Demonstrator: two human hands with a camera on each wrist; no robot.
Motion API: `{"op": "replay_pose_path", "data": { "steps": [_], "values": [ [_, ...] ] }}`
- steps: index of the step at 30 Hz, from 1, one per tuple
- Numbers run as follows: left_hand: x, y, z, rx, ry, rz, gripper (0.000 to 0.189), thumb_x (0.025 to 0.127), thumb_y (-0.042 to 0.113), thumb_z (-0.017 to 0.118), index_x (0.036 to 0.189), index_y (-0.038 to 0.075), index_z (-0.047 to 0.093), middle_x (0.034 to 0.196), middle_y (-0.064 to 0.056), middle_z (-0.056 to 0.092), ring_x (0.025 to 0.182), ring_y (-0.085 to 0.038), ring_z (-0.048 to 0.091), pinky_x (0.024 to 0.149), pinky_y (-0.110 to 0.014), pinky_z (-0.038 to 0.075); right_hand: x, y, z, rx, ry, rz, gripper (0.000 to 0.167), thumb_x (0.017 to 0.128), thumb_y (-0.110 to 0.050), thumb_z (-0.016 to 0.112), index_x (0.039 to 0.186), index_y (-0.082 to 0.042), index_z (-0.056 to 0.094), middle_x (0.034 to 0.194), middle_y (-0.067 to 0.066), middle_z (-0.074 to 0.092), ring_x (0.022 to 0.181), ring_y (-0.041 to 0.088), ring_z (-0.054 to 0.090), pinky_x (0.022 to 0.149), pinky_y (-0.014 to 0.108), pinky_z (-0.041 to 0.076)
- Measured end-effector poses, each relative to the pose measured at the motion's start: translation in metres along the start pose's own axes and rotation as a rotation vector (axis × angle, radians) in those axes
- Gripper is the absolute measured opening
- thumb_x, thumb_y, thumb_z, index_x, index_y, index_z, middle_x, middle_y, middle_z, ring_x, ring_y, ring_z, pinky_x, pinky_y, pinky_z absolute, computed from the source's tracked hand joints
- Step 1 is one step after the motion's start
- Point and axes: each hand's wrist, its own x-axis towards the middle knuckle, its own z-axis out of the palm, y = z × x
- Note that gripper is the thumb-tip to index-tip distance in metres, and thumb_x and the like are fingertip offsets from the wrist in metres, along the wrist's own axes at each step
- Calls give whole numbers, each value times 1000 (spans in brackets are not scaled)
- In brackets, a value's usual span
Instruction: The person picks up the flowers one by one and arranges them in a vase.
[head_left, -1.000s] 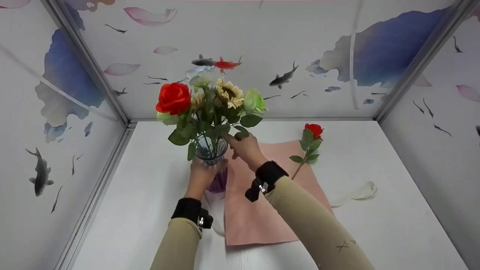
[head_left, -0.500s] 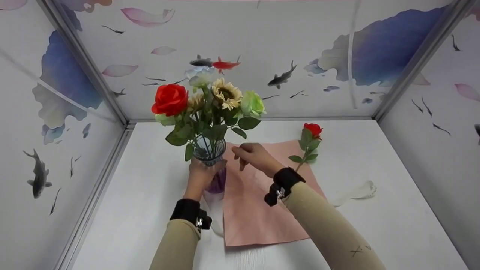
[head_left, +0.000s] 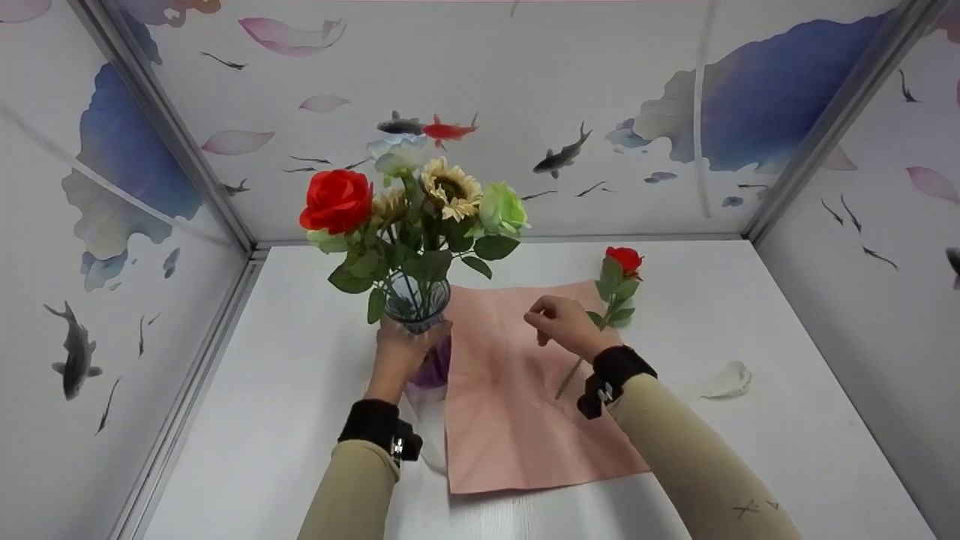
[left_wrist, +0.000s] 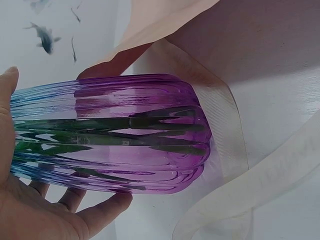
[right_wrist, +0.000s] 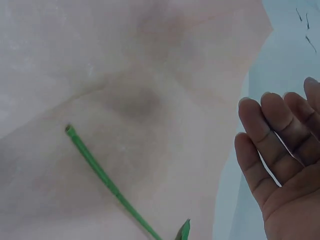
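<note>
My left hand (head_left: 400,354) grips the neck of a ribbed glass vase (left_wrist: 170,95), blue above and purple below. Artificial flowers stand in it: a red rose (head_left: 337,201), a cream sunflower (head_left: 451,189), a green rose (head_left: 502,209) and a pale flower (head_left: 398,155); their green stems show through the glass in the left wrist view. Over the pink wrapping paper (head_left: 495,420) hovers my right hand (head_left: 564,324), holding nothing, its fingers loosely bent. Beside it, partly behind the wrist in the head view, lies a single red rose (head_left: 624,261), its stem (right_wrist: 112,186) across the paper.
A whitish ribbon (left_wrist: 220,200) lies by the vase base and partly under the paper. A ribbon end (head_left: 729,381) curls on the white table (head_left: 810,450) at right. Printed walls with metal corner strips enclose the table's back and sides.
My right hand has left the flowers at the vase mouth and moved right and slightly down, toward the single rose. My left hand keeps its grip on the vase.
</note>
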Motion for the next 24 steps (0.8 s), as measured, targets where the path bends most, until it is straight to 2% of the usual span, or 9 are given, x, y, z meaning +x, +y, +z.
{"op": "replay_pose_path", "data": {
  "steps": [6, 11, 19, 24],
  "values": [
    [1, 1, 1, 1, -9, -6, 110, 81, 48, 82, 156, -1, 18, 155, -28, 38, 143, -40, 40, 118, -53, 35, -6, 32, -15, -95, 147, 14, 21, 103, -16, 60, 119, -2, 62, 85, 12, 65, 77, 30, 68, 67, 33, 53],
    [1, 0, 1, 8, 2, 9, 109, 81, 49, 81, 155, -2, 19, 153, -29, 40, 142, -42, 41, 116, -52, 36, -11, 51, -29, -176, 237, 63, 29, 101, -9, 59, 128, 1, 58, 92, 16, 65, 77, 28, 64, 70, 36, 52],
    [2, -3, 1, 50, 16, 70, 102, 83, 47, 80, 152, -4, 24, 150, -31, 40, 139, -49, 41, 113, -59, 37, -20, 73, -40, -281, 228, 108, 43, 98, -2, 63, 139, 4, 52, 117, 29, 65, 104, 40, 64, 91, 53, 51],
    [3, -4, 1, 61, 25, 75, 100, 84, 46, 80, 150, -6, 25, 147, -33, 42, 136, -51, 44, 111, -60, 40, -23, 81, -41, -320, 213, 110, 44, 98, -2, 59, 141, 5, 51, 121, 30, 65, 111, 43, 63, 95, 57, 50]
  ]
}}
